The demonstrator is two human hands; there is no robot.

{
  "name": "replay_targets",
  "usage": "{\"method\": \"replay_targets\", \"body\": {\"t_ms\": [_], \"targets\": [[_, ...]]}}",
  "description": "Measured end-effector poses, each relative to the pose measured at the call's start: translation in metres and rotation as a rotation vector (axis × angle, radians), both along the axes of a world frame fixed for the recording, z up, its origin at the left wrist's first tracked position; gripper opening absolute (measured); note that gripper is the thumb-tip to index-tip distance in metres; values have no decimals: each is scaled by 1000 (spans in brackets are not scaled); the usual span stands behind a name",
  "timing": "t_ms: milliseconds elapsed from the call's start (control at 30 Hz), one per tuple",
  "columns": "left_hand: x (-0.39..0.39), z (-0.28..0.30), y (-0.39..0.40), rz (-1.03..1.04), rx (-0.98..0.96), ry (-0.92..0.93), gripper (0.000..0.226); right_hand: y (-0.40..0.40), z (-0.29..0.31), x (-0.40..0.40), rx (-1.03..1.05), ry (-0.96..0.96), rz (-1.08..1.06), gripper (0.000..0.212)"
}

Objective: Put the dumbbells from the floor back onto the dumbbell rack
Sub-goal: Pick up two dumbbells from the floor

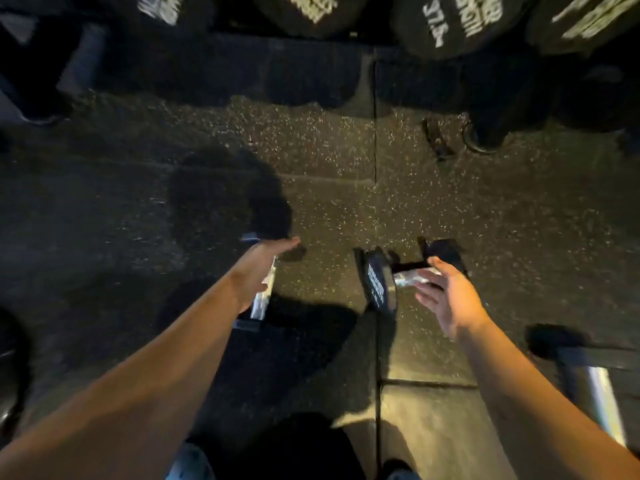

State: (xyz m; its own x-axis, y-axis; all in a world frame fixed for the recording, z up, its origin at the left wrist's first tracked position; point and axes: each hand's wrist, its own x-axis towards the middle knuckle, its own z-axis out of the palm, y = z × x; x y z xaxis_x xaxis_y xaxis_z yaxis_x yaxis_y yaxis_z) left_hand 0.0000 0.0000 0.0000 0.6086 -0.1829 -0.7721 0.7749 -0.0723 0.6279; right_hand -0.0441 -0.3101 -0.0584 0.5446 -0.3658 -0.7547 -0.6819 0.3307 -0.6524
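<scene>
Two black dumbbells with silver handles lie on the speckled rubber floor. The left dumbbell (pixel 260 303) lies nearly lengthwise away from me, partly under my left hand (pixel 259 268), whose fingers are stretched flat and apart just over the handle. The right dumbbell (pixel 381 284) lies crosswise, its near head showing white lettering. My right hand (pixel 446 294) hovers over its handle with the fingers spread, not closed on it. The dumbbell rack (pixel 349 34) runs along the top, holding large black dumbbells (pixel 450 22) with white print.
A third dumbbell or bar with a shiny handle (pixel 595 389) lies at the lower right. Rack feet (pixel 440 140) stand at the upper right. Dark objects sit at the left edge. My shoes show at the bottom.
</scene>
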Motion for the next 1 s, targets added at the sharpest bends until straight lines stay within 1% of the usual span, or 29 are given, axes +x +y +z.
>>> {"method": "replay_targets", "body": {"t_ms": [67,100,133,167,200,233,267,300,333,367,433,500,567,667,767,867,933,1000], "targets": [[3,-34,-6,84,24,-27,31,1,-37,4,-78,49,-85,47],[6,-55,-7,119,74,-58,31,0,-56,8,-119,79,-146,55],[9,-76,-5,166,146,-71,37,1,-71,10,-134,106,-211,65],[13,-94,-5,190,220,-45,42,4,-82,13,-116,125,-279,73],[17,-111,-4,184,307,3,44,7,-90,17,-68,125,-354,73],[22,-128,-2,169,399,44,41,9,-98,22,-19,110,-404,66],[26,-140,-1,145,488,63,40,9,-105,28,50,84,-425,54],[28,-149,-2,128,546,57,40,9,-111,34,113,65,-428,44],[32,-160,-1,122,577,22,43,9,-114,38,157,73,-410,39],[35,-168,1,122,593,-26,46,7,-117,39,199,81,-411,38],[35,-171,4,58,613,-73,47,5,-112,37,233,51,-378,37],[32,-171,9,-7,637,-93,40,8,-102,29,224,37,-314,41],[29,-163,13,10,620,-134,36,18,-84,18,248,51,-272,44],[27,-128,16,79,540,-175,28,33,-43,5,294,31,-228,37],[31,-61,19,117,519,-248,24,45,20,-1,265,-33,-133,35],[39,25,31,118,507,-272,28,59,108,7,250,-114,-7,26],[45,90,42,121,493,-282,27,69,179,19,217,-166,75,19],[53,163,57,134,464,-307,25,82,254,34,187,-221,140,16]]}}
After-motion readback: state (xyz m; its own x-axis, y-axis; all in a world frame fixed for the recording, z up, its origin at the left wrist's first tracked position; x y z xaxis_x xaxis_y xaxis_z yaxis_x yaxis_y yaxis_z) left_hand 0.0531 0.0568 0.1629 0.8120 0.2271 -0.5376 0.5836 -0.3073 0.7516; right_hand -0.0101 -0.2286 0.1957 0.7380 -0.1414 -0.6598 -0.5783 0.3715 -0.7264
